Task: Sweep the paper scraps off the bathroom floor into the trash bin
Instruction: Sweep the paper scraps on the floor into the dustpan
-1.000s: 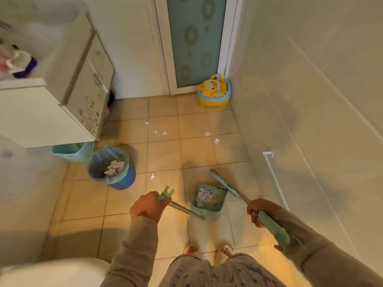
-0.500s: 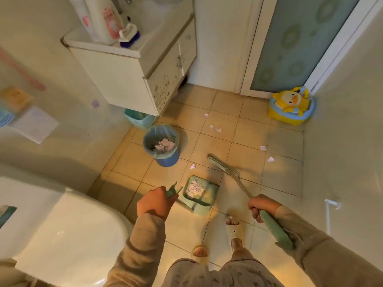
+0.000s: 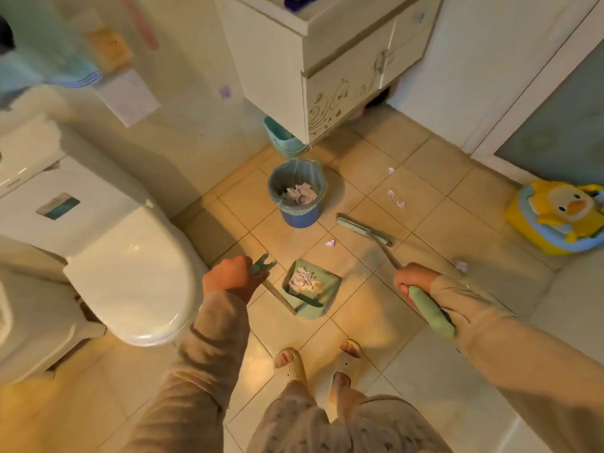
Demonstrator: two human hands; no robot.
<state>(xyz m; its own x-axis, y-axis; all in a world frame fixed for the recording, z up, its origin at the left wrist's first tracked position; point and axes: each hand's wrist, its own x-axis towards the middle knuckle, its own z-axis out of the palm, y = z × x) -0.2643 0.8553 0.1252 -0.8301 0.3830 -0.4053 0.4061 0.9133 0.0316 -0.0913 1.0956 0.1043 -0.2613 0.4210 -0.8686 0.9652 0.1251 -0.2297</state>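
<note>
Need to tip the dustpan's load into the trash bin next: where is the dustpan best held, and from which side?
By the top of its long handle, from above, as the left hand does now. The dustpan rests on the floor with crumpled paper in it; the handle rises towards the person, so lifting by its top end should keep the pan hanging level.

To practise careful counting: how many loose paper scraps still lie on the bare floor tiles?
5: one near the cabinet, two side by side beyond the broom head, one between bin and dustpan, one right of the broom hand. Others may be hidden.
</note>
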